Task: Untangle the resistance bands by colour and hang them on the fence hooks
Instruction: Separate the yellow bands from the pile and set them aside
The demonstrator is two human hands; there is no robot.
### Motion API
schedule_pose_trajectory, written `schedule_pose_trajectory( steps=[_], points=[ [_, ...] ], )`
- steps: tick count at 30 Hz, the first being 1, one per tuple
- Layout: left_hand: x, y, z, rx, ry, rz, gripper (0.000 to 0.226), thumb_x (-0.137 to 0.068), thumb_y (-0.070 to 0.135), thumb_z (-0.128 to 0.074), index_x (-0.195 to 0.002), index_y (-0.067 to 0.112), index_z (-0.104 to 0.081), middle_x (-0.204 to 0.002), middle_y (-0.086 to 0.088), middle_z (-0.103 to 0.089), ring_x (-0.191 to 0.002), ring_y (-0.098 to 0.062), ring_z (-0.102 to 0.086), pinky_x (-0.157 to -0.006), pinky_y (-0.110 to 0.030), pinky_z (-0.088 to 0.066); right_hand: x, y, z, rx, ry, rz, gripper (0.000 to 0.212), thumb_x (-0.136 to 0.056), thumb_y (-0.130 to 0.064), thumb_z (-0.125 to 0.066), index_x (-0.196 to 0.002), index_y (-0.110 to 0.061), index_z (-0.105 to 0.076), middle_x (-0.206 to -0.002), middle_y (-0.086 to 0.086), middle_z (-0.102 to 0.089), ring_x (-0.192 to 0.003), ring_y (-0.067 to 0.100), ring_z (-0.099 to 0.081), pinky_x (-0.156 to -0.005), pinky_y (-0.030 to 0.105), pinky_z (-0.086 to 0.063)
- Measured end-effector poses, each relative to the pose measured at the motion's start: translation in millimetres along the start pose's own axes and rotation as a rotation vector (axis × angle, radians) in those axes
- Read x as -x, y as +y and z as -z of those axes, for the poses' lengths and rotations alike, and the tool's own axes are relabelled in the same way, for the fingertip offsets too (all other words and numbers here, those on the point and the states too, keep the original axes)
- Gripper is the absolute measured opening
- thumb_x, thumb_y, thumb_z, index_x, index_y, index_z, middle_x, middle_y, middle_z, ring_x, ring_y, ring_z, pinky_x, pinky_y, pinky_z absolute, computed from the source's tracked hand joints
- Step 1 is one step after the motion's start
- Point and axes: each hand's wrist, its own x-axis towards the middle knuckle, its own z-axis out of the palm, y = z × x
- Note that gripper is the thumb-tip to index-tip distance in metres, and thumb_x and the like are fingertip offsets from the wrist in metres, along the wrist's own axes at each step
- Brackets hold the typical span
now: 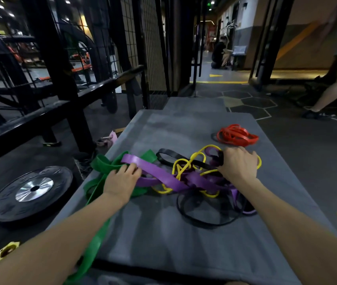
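On the floor at far left lies a black plate [31, 193] with a silver hub; raised lettering rings its face but is too blurred to read. Nearer the bottom corner sits a yellow collar [7, 250]. Behind them runs the black fence [50, 112] of bars and wire mesh.

Right of the plate is the grey mat [163, 239], and the tangle of bands lies across its middle. The green band [99, 235] is the leftmost — it bunches at the mat's left edge and trails down toward the viewer, passing under the left forearm. The left hand [122, 179] rests on that green bunch, fingers curled, pinching the flat purple band [153, 170] near its far end. From there the purple band runs rightward into the knot, where the thin yellow band [186, 164] loops over and through it. A black band [202, 212] spreads in a wide loop on the mat just nearer the viewer, between the two forearms.

The right hand [238, 166] sits on the right end of the tangle, fingers curled down over black and purple strands; its knuckles hide exactly which strands it grips. Beyond it, well apart from the knot, the red bands [237, 135] lie in their own heap — none of the bands shows readable print.

At far right a person's leg [328, 93] stands on the floor.
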Motion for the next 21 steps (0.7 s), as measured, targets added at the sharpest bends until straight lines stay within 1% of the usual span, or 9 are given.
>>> schedule_pose_trajectory(
  steps=[3,5,6,7,9,10,13,17,21],
  points=[
    [-5,1,4,0.017,-0.212,0.034,0.045,-0.087,0.017,-0.053,-0.129,0.021,-0.039,-0.131,-0.002,-0.041,-0.122,-0.022,-0.043,-0.092,-0.038,-0.040,9,1,1,-0.008,0.013,-0.003,0.017,-0.076,-0.017,-0.060,-0.093,-0.015,-0.062,-0.098,0.005,-0.067,-0.104,0.027,-0.056,-0.083,0.037,-0.037],
    [-10,10,19,0.175,-0.343,0.123,0.056,-0.078,0.027,-0.063,-0.127,0.020,-0.037,-0.129,-0.003,-0.037,-0.126,-0.023,-0.037,-0.100,-0.039,-0.035,17,-1,-1,-0.002,-0.006,0.031,0.020,-0.076,-0.019,-0.059,-0.095,-0.017,-0.061,-0.101,0.003,-0.066,-0.105,0.026,-0.056,-0.082,0.036,-0.037],
    [-12,16,28,0.287,-0.305,0.173,0.056,-0.074,0.034,-0.066,-0.122,0.019,-0.041,-0.125,-0.004,-0.039,-0.123,-0.024,-0.038,-0.099,-0.039,-0.035,21,-2,-3,0.002,-0.023,0.057,0.021,-0.076,-0.020,-0.059,-0.097,-0.017,-0.061,-0.103,0.003,-0.066,-0.105,0.026,-0.055,-0.082,0.036,-0.036],
    [-14,21,33,0.383,-0.175,0.193,0.048,-0.074,0.034,-0.065,-0.115,0.017,-0.046,-0.118,-0.005,-0.043,-0.118,-0.025,-0.041,-0.096,-0.038,-0.037,24,-4,-4,0.005,-0.039,0.087,0.022,-0.077,-0.021,-0.058,-0.099,-0.018,-0.061,-0.104,0.003,-0.066,-0.106,0.026,-0.055,-0.082,0.036,-0.036],
    [-22,35,39,0.569,0.109,0.156,0.021,-0.080,0.020,-0.058,-0.099,0.012,-0.054,-0.106,-0.007,-0.049,-0.104,-0.028,-0.049,-0.087,-0.038,-0.042,30,-7,-7,0.022,-0.089,0.144,0.025,-0.079,-0.024,-0.058,-0.103,-0.017,-0.060,-0.108,0.004,-0.064,-0.109,0.027,-0.053,-0.085,0.037,-0.037],
    [-26,43,38,0.669,0.146,0.125,0.014,-0.082,0.013,-0.055,-0.096,0.011,-0.055,-0.104,-0.008,-0.051,-0.099,-0.029,-0.052,-0.085,-0.040,-0.044,33,-7,-10,0.031,-0.127,0.167,0.028,-0.080,-0.026,-0.059,-0.105,-0.016,-0.060,-0.112,0.004,-0.062,-0.111,0.026,-0.052,-0.087,0.036,-0.037],
    [-44,63,25,0.790,-0.080,0.106,0.018,-0.088,0.017,-0.055,-0.103,0.007,-0.056,-0.109,-0.013,-0.053,-0.101,-0.031,-0.056,-0.089,-0.040,-0.045,38,0,-22,-0.008,-0.272,0.188,0.052,-0.079,-0.038,-0.065,-0.122,-0.014,-0.050,-0.126,0.004,-0.052,-0.123,0.025,-0.042,-0.096,0.037,-0.037],
    [-60,79,2,0.611,-0.392,0.148,0.039,-0.084,0.041,-0.061,-0.107,0.010,-0.056,-0.113,-0.012,-0.058,-0.108,-0.029,-0.056,-0.089,-0.035,-0.045,39,17,-32,-0.161,-0.328,0.177,0.087,-0.076,-0.052,-0.066,-0.144,-0.014,-0.026,-0.142,0.002,-0.040,-0.135,0.023,-0.029,-0.104,0.038,-0.035],
    [-65,91,-10,0.540,-0.533,0.105,0.049,-0.079,0.056,-0.059,-0.114,0.022,-0.054,-0.123,-0.007,-0.056,-0.116,-0.028,-0.053,-0.094,-0.036,-0.043,43,25,-37,-0.220,-0.338,0.216,0.095,-0.076,-0.057,-0.064,-0.148,-0.015,-0.020,-0.146,0.001,-0.035,-0.137,0.023,-0.026,-0.109,0.035,-0.029]
  ],
)
